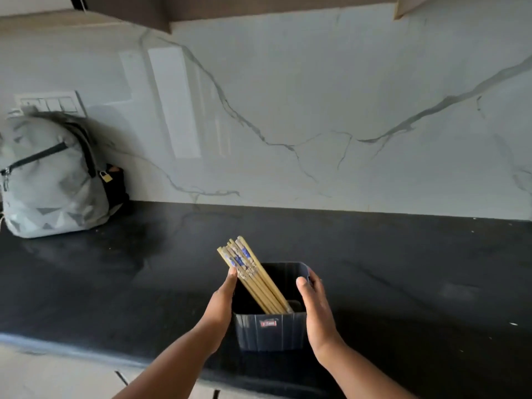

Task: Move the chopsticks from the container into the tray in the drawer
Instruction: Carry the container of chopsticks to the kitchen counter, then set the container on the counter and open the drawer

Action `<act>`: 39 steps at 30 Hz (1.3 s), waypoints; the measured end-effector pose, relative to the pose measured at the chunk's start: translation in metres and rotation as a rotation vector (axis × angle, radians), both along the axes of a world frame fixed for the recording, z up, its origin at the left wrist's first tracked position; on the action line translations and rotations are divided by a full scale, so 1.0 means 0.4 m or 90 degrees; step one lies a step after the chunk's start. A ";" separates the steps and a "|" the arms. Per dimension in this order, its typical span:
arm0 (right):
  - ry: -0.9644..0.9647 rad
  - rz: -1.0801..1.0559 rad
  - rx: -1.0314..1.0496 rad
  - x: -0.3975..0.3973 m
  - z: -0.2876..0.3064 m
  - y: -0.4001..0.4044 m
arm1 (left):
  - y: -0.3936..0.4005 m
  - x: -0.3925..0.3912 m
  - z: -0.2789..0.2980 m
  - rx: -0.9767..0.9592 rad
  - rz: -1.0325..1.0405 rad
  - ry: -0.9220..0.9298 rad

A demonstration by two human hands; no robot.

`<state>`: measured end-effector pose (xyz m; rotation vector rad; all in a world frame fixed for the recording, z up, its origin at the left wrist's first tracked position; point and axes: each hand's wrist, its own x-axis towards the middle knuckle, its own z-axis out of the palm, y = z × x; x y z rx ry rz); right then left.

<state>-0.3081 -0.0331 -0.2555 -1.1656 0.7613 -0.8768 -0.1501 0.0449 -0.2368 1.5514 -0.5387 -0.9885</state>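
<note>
A dark blue square container (270, 332) stands on the black countertop (403, 269) near its front edge. Several wooden chopsticks (250, 272) with blue patterned tops lean out of it toward the upper left. My left hand (221, 306) lies against the container's left side, its thumb touching the chopstick bundle; the fingers are hidden behind the container. My right hand (316, 309) holds the container's right side, thumb over the rim and fingers round the far corner. No drawer or tray is in view.
A grey backpack (49, 180) with a small padlock leans against the marble backsplash (316, 110) at the far left, under a switch plate (49, 103). Dark overhead cabinets (138, 10) hang above. Pale cabinet fronts (57, 375) show below the counter edge.
</note>
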 end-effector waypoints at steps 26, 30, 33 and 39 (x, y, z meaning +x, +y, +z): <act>0.050 -0.137 0.068 0.175 -0.009 -0.186 | -0.246 0.242 -0.007 -0.047 -0.148 -0.129; 0.113 -0.166 0.069 0.179 0.013 -0.169 | -0.246 0.254 -0.009 -0.036 -0.185 -0.149; 0.176 -0.180 0.046 0.171 0.027 -0.150 | -0.245 0.259 -0.016 -0.043 -0.195 -0.143; 0.240 -0.210 0.057 0.137 0.005 -0.068 | -0.199 0.257 -0.030 0.031 -0.146 -0.200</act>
